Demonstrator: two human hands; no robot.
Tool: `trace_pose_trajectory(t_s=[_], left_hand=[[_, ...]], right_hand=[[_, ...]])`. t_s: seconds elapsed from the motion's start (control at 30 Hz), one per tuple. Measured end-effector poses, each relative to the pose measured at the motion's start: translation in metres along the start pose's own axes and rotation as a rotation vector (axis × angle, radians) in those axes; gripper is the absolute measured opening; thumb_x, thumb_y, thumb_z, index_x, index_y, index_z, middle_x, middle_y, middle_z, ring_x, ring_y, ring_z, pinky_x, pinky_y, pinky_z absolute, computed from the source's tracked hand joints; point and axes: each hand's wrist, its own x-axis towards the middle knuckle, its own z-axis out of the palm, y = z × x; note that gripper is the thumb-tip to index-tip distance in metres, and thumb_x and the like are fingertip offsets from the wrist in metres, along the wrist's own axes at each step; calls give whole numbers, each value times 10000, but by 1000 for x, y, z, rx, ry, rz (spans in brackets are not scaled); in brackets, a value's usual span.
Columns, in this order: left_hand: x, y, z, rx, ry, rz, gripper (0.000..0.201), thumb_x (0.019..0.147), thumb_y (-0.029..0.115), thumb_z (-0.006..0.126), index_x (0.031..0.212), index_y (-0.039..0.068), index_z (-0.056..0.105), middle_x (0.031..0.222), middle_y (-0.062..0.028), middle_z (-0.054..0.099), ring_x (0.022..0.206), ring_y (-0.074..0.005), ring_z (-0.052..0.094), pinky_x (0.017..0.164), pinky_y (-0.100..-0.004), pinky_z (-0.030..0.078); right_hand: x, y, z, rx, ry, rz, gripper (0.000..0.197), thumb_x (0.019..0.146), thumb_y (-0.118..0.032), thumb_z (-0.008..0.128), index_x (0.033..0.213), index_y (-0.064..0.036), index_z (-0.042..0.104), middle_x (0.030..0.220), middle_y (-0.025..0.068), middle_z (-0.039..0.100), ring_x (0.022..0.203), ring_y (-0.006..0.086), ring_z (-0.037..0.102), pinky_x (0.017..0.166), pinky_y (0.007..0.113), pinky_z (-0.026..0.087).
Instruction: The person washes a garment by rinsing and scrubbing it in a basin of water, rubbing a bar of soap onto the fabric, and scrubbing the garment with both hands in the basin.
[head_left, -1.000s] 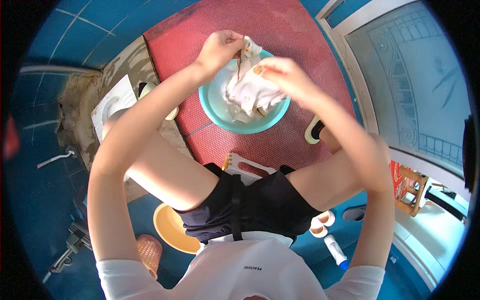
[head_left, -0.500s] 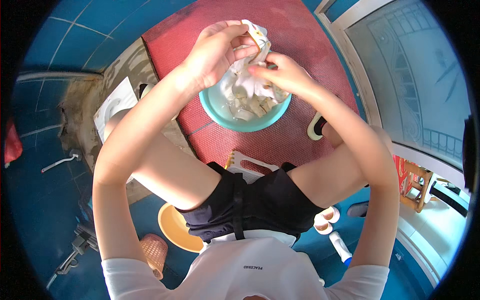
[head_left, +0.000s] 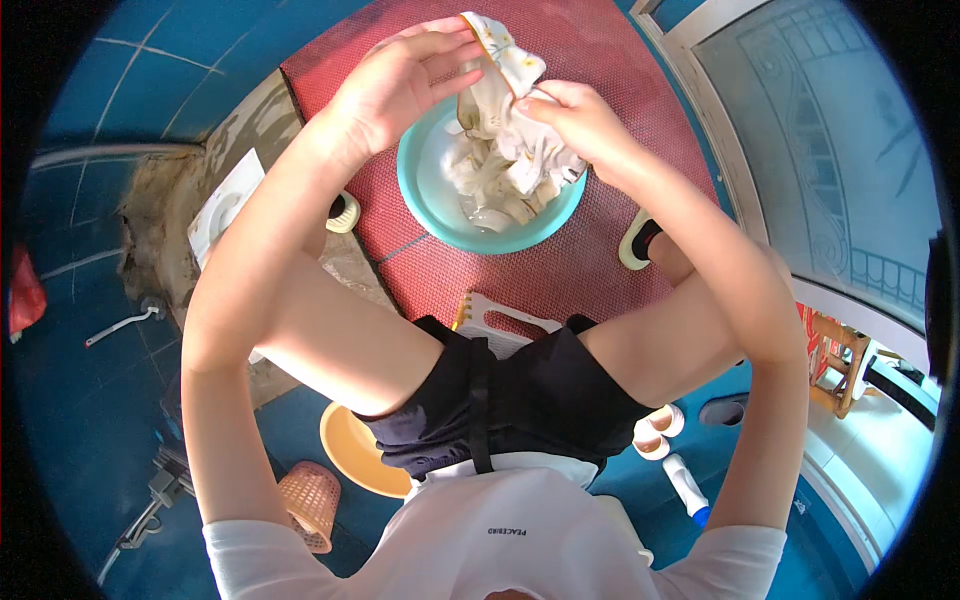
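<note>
A wet white garment (head_left: 512, 66) with a small yellow print and an orange-brown edge hangs above a turquoise basin (head_left: 425, 222). My left hand (head_left: 405, 82) pinches its top edge between thumb and forefinger, the other fingers spread. Lower down, my right hand (head_left: 575, 120) is closed on the same cloth from the right side. The bunched lower part drapes into the basin, where more pale wet cloth lies in cloudy water. Where the garment ends and the other cloth begins, I cannot tell.
The basin stands on a red mat (head_left: 420, 280) between my feet. A white plastic stool (head_left: 505, 312) is in front of my shorts. Behind are an orange basin (head_left: 350, 460), a pink basket (head_left: 310, 505), a white bottle (head_left: 684, 485) and slippers (head_left: 655, 432). A glass door (head_left: 810, 150) is at right.
My left hand has moved left and slightly up, drawing the garment's edge with it. The cloth between my hands is more spread out, and my right hand has moved slightly right.
</note>
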Motion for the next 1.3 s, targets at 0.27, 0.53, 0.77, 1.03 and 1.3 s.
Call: trace_pose_trajectory(t_s=[0.27,0.53,0.77,1.03,1.3], left_hand=[[-14,-28,10,444,86,-216,358,782,218,514,1077,20,472,1004,-77,524,939,-170,490,843,-308,375],[-13,-30,12,703,21,87,215,761,181,574,888,10,607,881,-64,585,807,-107,531,744,-240,420],[-11,-37,13,910,104,304,137,710,106,598,800,6,625,714,-72,609,646,-89,561,602,-206,456],[-14,-33,9,657,109,61,136,765,105,569,834,-8,598,760,-44,597,667,-81,547,626,-203,448],[-11,-42,4,637,74,17,151,733,78,570,804,-54,584,737,-95,592,651,-120,564,604,-223,463]], right_hand=[[-7,-12,1,206,-169,6,209,795,-180,515,927,-22,546,864,39,578,791,100,554,708,224,438],[-7,-15,5,163,-75,28,207,781,-175,489,893,-14,556,838,44,579,761,110,560,691,230,445],[-4,-3,12,60,-8,-27,237,794,-145,434,902,29,554,765,66,580,682,116,548,617,246,438],[-10,-5,16,-244,-75,-110,204,846,-170,428,879,4,530,746,20,551,680,67,500,633,220,419],[-8,10,17,-371,-50,-302,169,808,-125,422,770,7,519,610,63,511,550,114,483,517,265,391]])
